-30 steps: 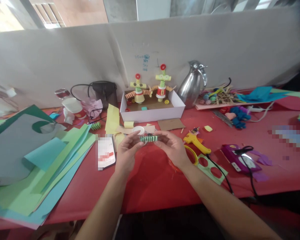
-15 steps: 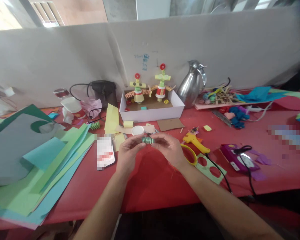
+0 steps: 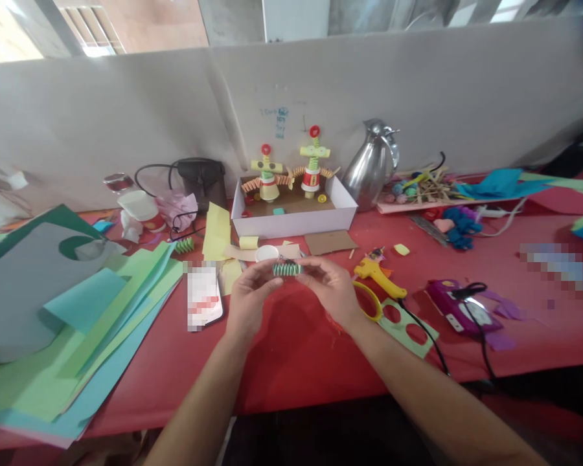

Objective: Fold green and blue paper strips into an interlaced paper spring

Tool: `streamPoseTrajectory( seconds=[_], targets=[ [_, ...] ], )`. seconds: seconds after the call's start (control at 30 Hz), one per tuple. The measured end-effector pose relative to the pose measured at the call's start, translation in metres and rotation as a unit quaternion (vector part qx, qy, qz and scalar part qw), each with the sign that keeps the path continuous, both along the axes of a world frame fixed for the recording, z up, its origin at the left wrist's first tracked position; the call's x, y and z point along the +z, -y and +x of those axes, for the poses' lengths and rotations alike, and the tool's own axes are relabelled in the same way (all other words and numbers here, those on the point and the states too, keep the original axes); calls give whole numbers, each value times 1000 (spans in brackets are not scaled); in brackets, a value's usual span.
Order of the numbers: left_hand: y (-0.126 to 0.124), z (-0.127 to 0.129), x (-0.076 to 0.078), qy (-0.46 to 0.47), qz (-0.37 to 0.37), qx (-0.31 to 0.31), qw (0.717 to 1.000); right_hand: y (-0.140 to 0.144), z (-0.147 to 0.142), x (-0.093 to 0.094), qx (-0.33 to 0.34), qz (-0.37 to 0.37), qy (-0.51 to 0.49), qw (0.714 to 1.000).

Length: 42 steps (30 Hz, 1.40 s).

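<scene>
Over red tablecloth [image 3: 296,356], left hand [image 3: 247,299] and right hand [image 3: 331,288] are pinching a green accordion-folded paper spring [image 3: 286,268] by its ends; squeezing harder is risking crushing the pleats.

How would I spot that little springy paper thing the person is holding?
Start at the white box of paper figures on the red table. Just in front of it, the left hand and right hand pinch a green accordion-folded paper spring between them. A similar spring lies untouched farther left.

Matt paper spring [image 3: 286,268], glossy polished metal jug [image 3: 370,165], matt red table covering [image 3: 291,349].
</scene>
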<state>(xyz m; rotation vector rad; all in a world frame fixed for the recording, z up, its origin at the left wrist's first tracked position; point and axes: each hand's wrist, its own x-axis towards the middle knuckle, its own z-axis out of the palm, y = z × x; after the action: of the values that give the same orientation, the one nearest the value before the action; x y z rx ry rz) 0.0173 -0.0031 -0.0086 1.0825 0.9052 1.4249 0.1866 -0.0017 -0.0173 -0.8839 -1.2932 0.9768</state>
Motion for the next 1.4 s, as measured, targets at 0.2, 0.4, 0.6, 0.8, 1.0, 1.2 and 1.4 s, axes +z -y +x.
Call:
streamPoseTrajectory(
  seconds=[0.2, 0.4, 0.6, 0.8, 1.0, 1.2, 1.4],
  targets=[
    [0, 2, -4, -49, -3, 13, 999, -4, 0, 1, 24, -36, -5, 999],
    [-4, -2, -7, -49, -20, 39, 998, 5, 25, 11, -60, -47, 115, 990],
    [-4, -2, -14, -133, -50, 42, 989, 52, 61, -2, -113, -45, 549, 827],
    [-7, 5, -26, -274, -40, 54, 959, 68, 58, -15, -135, -75, 649, 745],
    [-7, 10, -27, -436, -4, 54, 898, 72, 51, -12, -185, -81, 679, 706],
    [-7, 3, -27, -455, -1, 39, 889, 73, 54, -18, -193, -64, 674, 710],
    [-10, 3, -29, -488, 29, 43, 871, 72, 62, -13, -194, -45, 637, 745]
  ],
)
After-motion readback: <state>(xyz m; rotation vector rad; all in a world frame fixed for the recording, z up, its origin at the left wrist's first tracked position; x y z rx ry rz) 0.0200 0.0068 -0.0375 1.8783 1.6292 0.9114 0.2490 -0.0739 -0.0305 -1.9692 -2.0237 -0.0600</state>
